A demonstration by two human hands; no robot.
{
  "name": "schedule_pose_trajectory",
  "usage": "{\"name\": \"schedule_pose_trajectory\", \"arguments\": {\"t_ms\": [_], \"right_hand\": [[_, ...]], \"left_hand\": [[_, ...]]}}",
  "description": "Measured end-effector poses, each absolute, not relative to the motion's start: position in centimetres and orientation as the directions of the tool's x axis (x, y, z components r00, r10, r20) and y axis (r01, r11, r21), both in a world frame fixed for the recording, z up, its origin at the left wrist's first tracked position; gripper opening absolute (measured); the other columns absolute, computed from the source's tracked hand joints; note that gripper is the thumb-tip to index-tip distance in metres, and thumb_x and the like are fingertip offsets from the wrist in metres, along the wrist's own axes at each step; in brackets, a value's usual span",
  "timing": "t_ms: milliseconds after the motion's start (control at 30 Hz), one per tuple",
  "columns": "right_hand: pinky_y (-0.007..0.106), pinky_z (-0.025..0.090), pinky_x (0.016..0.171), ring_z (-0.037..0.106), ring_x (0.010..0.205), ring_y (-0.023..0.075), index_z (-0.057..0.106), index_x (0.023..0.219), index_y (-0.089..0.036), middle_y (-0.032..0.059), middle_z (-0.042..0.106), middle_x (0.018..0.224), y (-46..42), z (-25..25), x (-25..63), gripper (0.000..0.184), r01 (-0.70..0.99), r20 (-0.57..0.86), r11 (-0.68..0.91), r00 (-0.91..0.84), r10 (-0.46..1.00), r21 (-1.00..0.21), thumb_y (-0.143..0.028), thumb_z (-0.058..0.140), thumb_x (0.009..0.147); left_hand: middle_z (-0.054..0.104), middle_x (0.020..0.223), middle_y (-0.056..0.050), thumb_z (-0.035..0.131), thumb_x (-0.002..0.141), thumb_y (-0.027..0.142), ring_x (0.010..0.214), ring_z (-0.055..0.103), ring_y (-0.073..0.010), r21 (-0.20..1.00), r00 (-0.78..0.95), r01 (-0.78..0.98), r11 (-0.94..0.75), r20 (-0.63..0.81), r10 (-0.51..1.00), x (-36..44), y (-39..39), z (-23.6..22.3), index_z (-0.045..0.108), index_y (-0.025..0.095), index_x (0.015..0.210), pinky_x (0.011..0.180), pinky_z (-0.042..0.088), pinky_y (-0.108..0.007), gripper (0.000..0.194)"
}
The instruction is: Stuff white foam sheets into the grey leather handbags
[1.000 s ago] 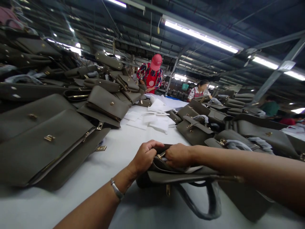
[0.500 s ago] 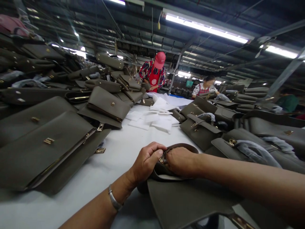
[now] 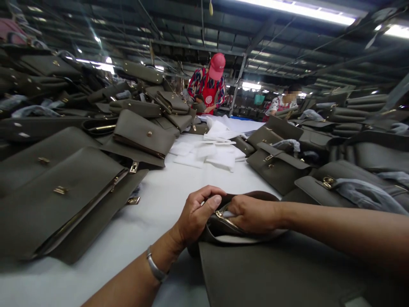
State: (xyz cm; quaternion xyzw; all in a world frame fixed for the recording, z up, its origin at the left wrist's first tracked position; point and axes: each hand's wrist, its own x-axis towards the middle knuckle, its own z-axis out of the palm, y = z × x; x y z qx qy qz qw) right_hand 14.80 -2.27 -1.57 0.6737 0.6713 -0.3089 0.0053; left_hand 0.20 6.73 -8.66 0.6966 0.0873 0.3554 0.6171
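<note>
head view. the handbag (image 3: pixel 223 236) is located at lower centre, directly in front of the wearer, above the near part of the white surface (image 3: pixel 156 226). its base is hidden. the mouth of the handbag faces up; the flap (image 3: pixel 265 270) is folded back toward the wearer and fills the lower right. a gold zipper (image 3: pixel 228 219) runs across the mouth, and a pale edge shows along its near side.

the left hand (image 3: pixel 198 213) is positioned at the left end of the mouth. grip: thumb and fingers closed on the rim, beside the zipper end. a silver bracelet (image 3: pixel 156 266) is fitted at the wrist.

the right hand (image 3: pixel 255 213) enters the mouth from the right. grip: cannot be determined, as the fingertips are concealed inside the handbag.

left of the hands, well apart, a large bag (image 3: pixel 86 183) lies with its gold clasp (image 3: pixel 60 190) facing up; a smaller bag (image 3: pixel 143 132) lies beyond it. white sheets (image 3: pixel 207 153) are stacked past the handbag, in the middle of the surface. to the right lies a bag with a wrapped handle (image 3: pixel 367 194). at the far end stands a co-worker in a red cap (image 3: pixel 209 83).
</note>
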Motion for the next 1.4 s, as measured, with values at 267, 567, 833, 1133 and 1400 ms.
{"name": "schedule_pose_trajectory", "arguments": {"t_ms": [267,567,833,1133,1400], "right_hand": [[0.021,0.031,0.05,0.038,0.051,0.0081,0.048,0.061,-0.016,-0.003,0.044,0.055,-1.6,-2.0,14.8,0.029,0.903,-0.389,-0.077,-0.105,0.915,-0.423,-0.032,0.048,0.085],[0.025,0.04,0.062,0.058,0.072,0.0167,0.065,0.1,-0.011,0.0095,0.067,0.088,-3.5,2.3,15.1,0.032,0.985,-0.516,0.049,-0.13,0.847,-0.168,-0.034,0.047,0.089],[0.02,0.038,0.067,0.058,0.076,0.0111,0.067,0.101,-0.02,0.0001,0.068,0.089,-8.3,4.4,19.4,0.02,0.986,-0.282,0.075,-0.115,0.953,-0.15,-0.028,0.059,0.084],[0.027,0.029,0.053,0.061,0.067,0.0179,0.062,0.083,-0.015,0.0072,0.067,0.082,-8.2,1.7,18.6,0.016,0.949,-0.104,0.086,-0.057,0.993,0.304,-0.015,0.046,0.084],[0.028,0.025,0.052,0.063,0.068,0.0197,0.065,0.078,-0.015,0.0086,0.069,0.078,-7.4,1.3,18.9,0.02,0.922,-0.249,0.198,-0.117,0.961,0.332,-0.008,0.047,0.079]], "left_hand": [[0.063,0.089,-0.006,0.056,0.085,0.041,0.082,0.056,-0.0174,0.925,0.755,-0.379,-0.016,0.319,0.572,0.8,6.2,-9.1,0.063,0.014,0.099,0.074,0.043,-0.026,0.032],[0.062,0.088,-0.004,0.054,0.088,0.038,0.079,0.054,-0.0152,0.885,0.772,-0.236,-0.402,0.422,0.475,0.0,7.2,-8.1,0.063,0.015,0.079,0.072,0.04,-0.024,0.027],[0.061,0.084,-0.002,0.052,0.088,0.04,0.074,0.052,-0.0132,0.879,0.777,-0.185,-0.439,0.405,0.483,-0.1,7.8,-7.9,0.062,0.016,0.072,0.066,0.037,-0.023,0.031],[0.056,0.068,-0.002,0.059,0.081,0.042,0.061,0.046,-0.0114,0.96,0.823,-0.147,-0.236,0.251,0.509,-0.3,7.5,-7.7,0.066,0.013,0.082,0.055,0.035,-0.021,0.03],[0.059,0.075,-0.004,0.053,0.087,0.041,0.065,0.048,-0.0122,0.926,0.804,-0.186,-0.329,0.336,0.491,-0.1,8.2,-8.3,0.063,0.013,0.077,0.059,0.037,-0.023,0.031]]}}
